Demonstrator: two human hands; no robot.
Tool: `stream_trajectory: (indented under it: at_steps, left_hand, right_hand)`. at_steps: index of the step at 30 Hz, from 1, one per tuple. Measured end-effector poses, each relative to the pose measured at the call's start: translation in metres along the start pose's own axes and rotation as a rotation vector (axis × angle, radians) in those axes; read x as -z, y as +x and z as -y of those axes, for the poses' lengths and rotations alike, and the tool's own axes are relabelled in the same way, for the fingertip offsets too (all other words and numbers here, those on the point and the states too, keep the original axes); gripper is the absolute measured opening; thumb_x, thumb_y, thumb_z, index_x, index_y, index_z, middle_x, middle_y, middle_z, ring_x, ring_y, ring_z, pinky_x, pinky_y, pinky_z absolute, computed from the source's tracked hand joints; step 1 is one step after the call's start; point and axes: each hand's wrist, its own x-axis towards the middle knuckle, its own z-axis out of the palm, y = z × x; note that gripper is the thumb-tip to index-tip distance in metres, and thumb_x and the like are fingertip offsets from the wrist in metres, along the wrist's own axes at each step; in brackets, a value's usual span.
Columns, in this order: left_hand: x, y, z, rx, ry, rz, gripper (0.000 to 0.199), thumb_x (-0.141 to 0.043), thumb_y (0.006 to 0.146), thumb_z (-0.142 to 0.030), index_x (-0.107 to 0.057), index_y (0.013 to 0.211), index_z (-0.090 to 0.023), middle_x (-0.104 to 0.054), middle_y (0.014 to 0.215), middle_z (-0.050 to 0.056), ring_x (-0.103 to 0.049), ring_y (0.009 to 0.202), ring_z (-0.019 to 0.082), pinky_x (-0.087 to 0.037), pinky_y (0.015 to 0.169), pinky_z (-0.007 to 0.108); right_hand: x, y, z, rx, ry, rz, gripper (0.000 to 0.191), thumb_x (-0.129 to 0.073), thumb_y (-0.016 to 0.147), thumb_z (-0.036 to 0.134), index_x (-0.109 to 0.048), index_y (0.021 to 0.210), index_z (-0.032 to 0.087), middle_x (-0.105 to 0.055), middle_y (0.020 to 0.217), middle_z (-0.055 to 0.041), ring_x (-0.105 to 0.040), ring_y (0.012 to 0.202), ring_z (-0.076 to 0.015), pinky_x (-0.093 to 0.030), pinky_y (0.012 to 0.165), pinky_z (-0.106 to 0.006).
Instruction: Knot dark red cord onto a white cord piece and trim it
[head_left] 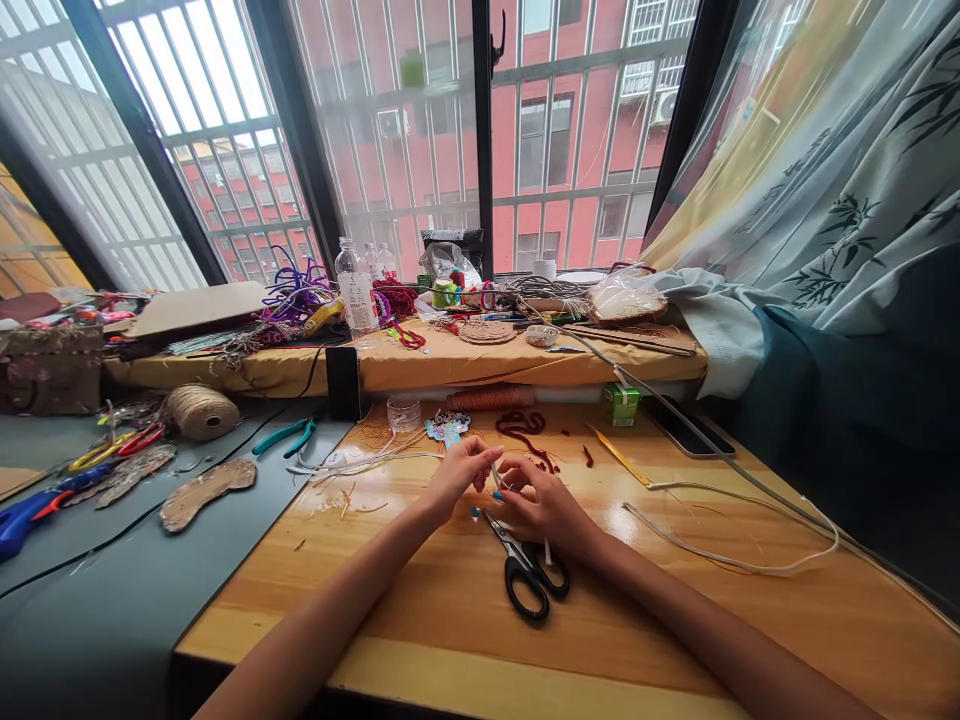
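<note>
My left hand (463,478) is closed in a pinch on a thin white cord (496,474) above the wooden table. Facing it, my right hand (541,505) has its fingers curled around the same cord, and a pale end shows below the palm. A small bright blue piece (497,495) is at the right fingertips; whether it is held, I cannot tell. Another blue bit (475,512) lies on the table below. Scissors (529,580) with black handles lie under my right hand, blades pointing away and slightly parted.
Pliers (286,437) and a twine spool (202,412) lie on the grey surface at left. Behind my hands are a clear round container (403,414) and dark red cord (521,428). A phone (690,428) and a long cord (750,562) lie at right. The sill (442,370) is cluttered.
</note>
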Motion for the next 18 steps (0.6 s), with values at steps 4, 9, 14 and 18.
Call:
stream_trajectory:
  at_steps: [4,9,14,18]
  left_hand:
    - [-0.0049,-0.0032,0.0008,0.008,-0.044,0.096,0.031,-0.062,0.062,-0.040,-0.044,0.066,-0.015,-0.046,0.047,-0.007,-0.038,0.039,0.004,-0.027,0.041,0.018]
    - [-0.0048,-0.0039,0.0014,0.048,-0.080,0.175,0.027,-0.061,0.064,-0.037,-0.052,0.072,-0.013,-0.046,0.049,-0.006,-0.036,0.038,0.003,-0.028,0.041,0.017]
    - [0.0004,-0.0011,0.0012,-0.007,-0.053,0.188,0.026,-0.061,0.066,-0.036,-0.058,0.074,-0.011,-0.052,0.058,-0.002,-0.040,0.044,0.003,-0.029,0.044,0.017]
    - [0.0012,0.0003,0.0025,-0.034,-0.026,0.169,0.027,-0.059,0.067,-0.036,-0.058,0.077,-0.011,-0.053,0.062,-0.002,-0.041,0.045,0.004,-0.031,0.046,0.018]
  right_hand:
    - [0.0014,0.0009,-0.0003,-0.034,-0.160,-0.095,0.018,-0.046,0.079,0.030,-0.052,0.092,0.018,-0.059,0.076,-0.0044,-0.054,0.070,-0.0157,-0.043,0.061,-0.027]
    - [0.0023,0.0000,0.0007,0.077,-0.293,-0.065,0.017,-0.041,0.082,0.022,-0.057,0.079,0.018,-0.061,0.080,-0.0041,-0.053,0.074,-0.0161,-0.039,0.070,-0.029]
    - [0.0028,0.0005,-0.0001,0.022,-0.210,-0.084,0.024,-0.033,0.085,0.022,-0.054,0.073,0.017,-0.057,0.067,-0.0022,-0.051,0.060,-0.0129,-0.040,0.060,-0.025]
    - [0.0035,0.0009,-0.0005,-0.003,-0.108,-0.085,0.024,-0.032,0.085,0.024,-0.054,0.082,0.017,-0.057,0.069,-0.0021,-0.053,0.060,-0.0122,-0.041,0.059,-0.024]
